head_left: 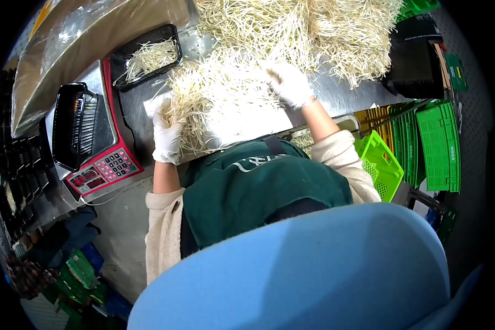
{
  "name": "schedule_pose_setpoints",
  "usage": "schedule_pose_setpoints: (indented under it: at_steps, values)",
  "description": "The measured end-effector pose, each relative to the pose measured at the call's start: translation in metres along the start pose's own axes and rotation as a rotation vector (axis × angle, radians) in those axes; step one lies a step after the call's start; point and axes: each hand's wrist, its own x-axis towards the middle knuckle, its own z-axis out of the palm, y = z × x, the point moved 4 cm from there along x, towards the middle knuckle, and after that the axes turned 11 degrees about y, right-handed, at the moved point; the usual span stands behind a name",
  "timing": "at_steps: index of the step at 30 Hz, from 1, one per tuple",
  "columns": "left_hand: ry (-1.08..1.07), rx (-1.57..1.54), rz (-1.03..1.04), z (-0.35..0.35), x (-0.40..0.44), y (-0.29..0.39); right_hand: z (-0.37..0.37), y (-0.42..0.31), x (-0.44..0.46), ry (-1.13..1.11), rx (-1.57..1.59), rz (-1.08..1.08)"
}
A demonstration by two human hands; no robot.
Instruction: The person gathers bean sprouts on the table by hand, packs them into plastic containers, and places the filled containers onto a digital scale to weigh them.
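Blue brim (291, 264), left hand (168, 135), grip curled around sprouts (225, 82); right hand (290, 85) against them, can't tell grip

A food-packing workroom, judging by sprouts (357, 38), a scale (115, 164), green crates (439, 146) and, dimly, what seem stacked trays (30, 163).

Tray (74, 127) on scale (105, 124), left of sprouts (258, 33) on table (341, 99).

Head view, single: worn on the person's head, facing forward and steeply down. Wide, curved field, dark at the corners. Blue curved surface (291, 264) closest, large at the near edge; hands (168, 137) farther off, at the tabletop (341, 99); floor (118, 236), near left.
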Motion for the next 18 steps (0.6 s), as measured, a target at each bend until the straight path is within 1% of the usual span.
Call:
schedule_pose_setpoints:
  at_steps: [1,2,3,5,6,7,8,9,10,11,13,14,15,16,17,18]
  values:
    - [-0.001,-0.019,-0.008,-0.001,0.001,-0.002,-0.001,0.006,0.004,-0.078,0.051,0.189]
    - [0.003,-0.022,-0.009,-0.002,0.001,-0.004,-0.015,0.0,0.002,0.124,-0.102,-0.078]
    - [0.012,-0.04,-0.009,-0.004,0.001,-0.005,-0.021,-0.002,-0.003,0.121,-0.101,-0.081]
    - [0.02,-0.058,-0.008,-0.005,0.001,-0.005,-0.031,-0.029,-0.025,0.136,-0.194,-0.532]
    - [0.015,-0.055,-0.017,-0.004,0.0,-0.004,-0.016,-0.026,-0.043,0.071,-0.084,-0.519]
    - [0.011,-0.053,-0.024,-0.003,-0.001,-0.002,-0.01,-0.035,-0.057,0.071,-0.085,-0.519]
    - [0.014,-0.055,-0.023,0.001,-0.002,0.003,0.002,-0.046,-0.068,-0.031,-0.183,-0.519]
    - [0.034,0.017,-0.024,0.006,-0.005,0.009,0.014,-0.049,-0.075,-0.132,-0.279,-0.518]
    - [0.054,0.091,-0.026,0.007,-0.008,0.011,0.03,-0.035,-0.083,-0.134,-0.275,-0.522]
    - [0.118,0.283,0.144,0.005,-0.006,0.0,0.048,-0.008,-0.091,-0.103,-0.041,-0.366]
    - [0.198,1.064,0.785,0.041,-0.028,0.067,0.034,0.0,-0.095,-0.07,0.189,-0.201]
    - [0.119,1.168,0.728,0.05,-0.027,0.072,0.007,-0.018,-0.09,-0.27,-0.148,-0.186]
    - [0.018,1.272,0.761,0.059,-0.028,0.058,-0.011,-0.02,-0.092,-0.466,-0.491,-0.161]
    - [-0.087,1.372,0.788,0.071,-0.029,0.042,-0.027,-0.004,-0.104,-0.358,-0.441,-0.217]
    - [-0.228,1.178,0.892,0.098,-0.036,0.048,-0.042,0.011,-0.115,-0.254,-0.39,-0.273]
    - [-0.364,0.976,0.984,0.121,-0.042,0.054,-0.054,0.019,-0.116,-0.459,-0.465,-0.013]
